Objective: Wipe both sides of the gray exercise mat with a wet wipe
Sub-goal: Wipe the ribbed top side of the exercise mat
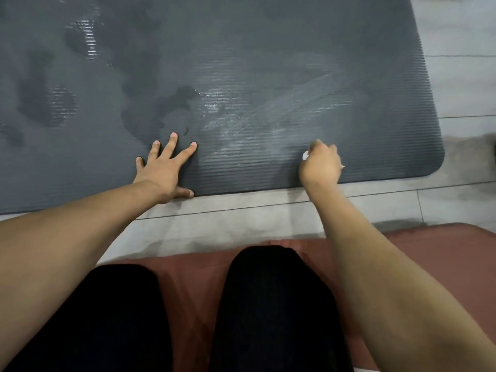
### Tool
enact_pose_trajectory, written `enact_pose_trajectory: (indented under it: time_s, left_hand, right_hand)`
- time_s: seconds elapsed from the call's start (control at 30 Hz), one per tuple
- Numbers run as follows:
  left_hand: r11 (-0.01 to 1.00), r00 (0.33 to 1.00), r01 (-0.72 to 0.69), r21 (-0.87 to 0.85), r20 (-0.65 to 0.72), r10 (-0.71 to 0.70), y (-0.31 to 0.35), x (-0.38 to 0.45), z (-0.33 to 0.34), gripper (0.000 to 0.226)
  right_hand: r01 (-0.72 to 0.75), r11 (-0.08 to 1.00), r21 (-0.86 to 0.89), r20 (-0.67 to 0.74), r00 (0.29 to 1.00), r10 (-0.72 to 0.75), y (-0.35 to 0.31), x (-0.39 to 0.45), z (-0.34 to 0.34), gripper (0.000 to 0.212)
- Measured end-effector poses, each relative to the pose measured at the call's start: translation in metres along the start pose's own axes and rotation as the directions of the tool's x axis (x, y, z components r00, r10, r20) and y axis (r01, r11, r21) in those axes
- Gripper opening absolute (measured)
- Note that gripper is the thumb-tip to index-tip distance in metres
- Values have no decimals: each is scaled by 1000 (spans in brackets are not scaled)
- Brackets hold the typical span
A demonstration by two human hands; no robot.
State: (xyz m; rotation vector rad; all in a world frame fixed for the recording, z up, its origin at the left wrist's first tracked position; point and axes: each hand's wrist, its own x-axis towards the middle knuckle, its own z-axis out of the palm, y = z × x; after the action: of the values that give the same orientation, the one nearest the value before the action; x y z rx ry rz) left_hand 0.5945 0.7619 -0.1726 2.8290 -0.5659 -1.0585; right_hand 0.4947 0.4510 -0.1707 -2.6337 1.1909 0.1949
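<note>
The gray ribbed exercise mat [241, 63] lies flat on the floor and fills the upper part of the view, with wet streaks and dark damp patches on it. My left hand [163, 167] rests flat on the mat's near edge, fingers spread, thumb at the rim. My right hand [320, 163] is curled round a white wet wipe [305, 156], pressing it on the mat near the front right corner. Only small white bits of the wipe show beside the fist.
Light gray floor tiles [461, 84] surround the mat on the right and along its near edge. My knees in black trousers [268, 304] rest on a reddish-brown mat [429, 237] at the bottom. A dark object [492, 146] sits at the right edge.
</note>
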Motion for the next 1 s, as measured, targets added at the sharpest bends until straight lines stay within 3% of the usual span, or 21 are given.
enact_pose_trajectory:
  time_s: [0.1,0.2,0.27,0.33,0.4,0.5,0.57,0.63,0.7,0.77,0.83,0.9,0.93,0.97,1.0]
  left_hand:
    - [1000,1000,6,3,-5,-6,-1,0,-1,122]
    - [1000,1000,1,-9,-6,-1,-1,-1,-1,121]
    - [1000,1000,6,-12,-2,-6,0,-1,-2,121]
    - [1000,1000,7,-2,2,-7,0,-2,-3,122]
    - [1000,1000,2,5,-6,-2,0,-1,-2,122]
    - [1000,1000,8,28,-11,-8,-1,-1,0,122]
    - [1000,1000,14,26,-6,-14,0,-2,0,122]
    - [1000,1000,13,11,-2,-13,1,-2,0,122]
    - [1000,1000,15,-8,4,-15,1,-2,0,122]
    - [1000,1000,20,-11,10,-19,0,-2,0,121]
    - [1000,1000,21,-19,9,-21,0,-2,1,120]
    - [999,1000,13,-31,2,-13,0,-1,1,119]
    - [999,1000,7,-34,-2,-8,0,0,2,119]
    - [999,1000,4,-36,-4,-4,-1,0,2,119]
    - [999,1000,3,-37,-3,-3,-2,0,3,120]
  right_hand:
    - [266,962,58,156,950,-272,-67,-46,31,21]
    - [517,841,163,311,782,-541,-125,-99,48,17]
    - [589,781,210,324,711,-624,-136,-110,47,16]
    - [593,761,263,296,701,-649,-114,-101,40,20]
    - [533,812,237,201,791,-578,-70,-78,31,22]
    - [179,962,204,-20,984,-179,13,-22,11,21]
    - [-78,966,247,-82,991,101,45,0,-1,21]
    - [-129,962,241,-124,979,162,34,-4,3,22]
    - [97,968,230,-136,988,-67,-8,-31,19,21]
    - [412,873,259,-42,908,-416,-60,-63,41,20]
    - [659,702,268,70,714,-697,-103,-89,57,17]
    - [810,532,246,108,522,-846,-123,-89,62,12]
    - [856,473,208,103,462,-881,-123,-79,62,12]
    - [868,469,166,79,462,-883,-118,-62,61,13]
    - [836,532,132,28,533,-845,-109,-40,58,15]
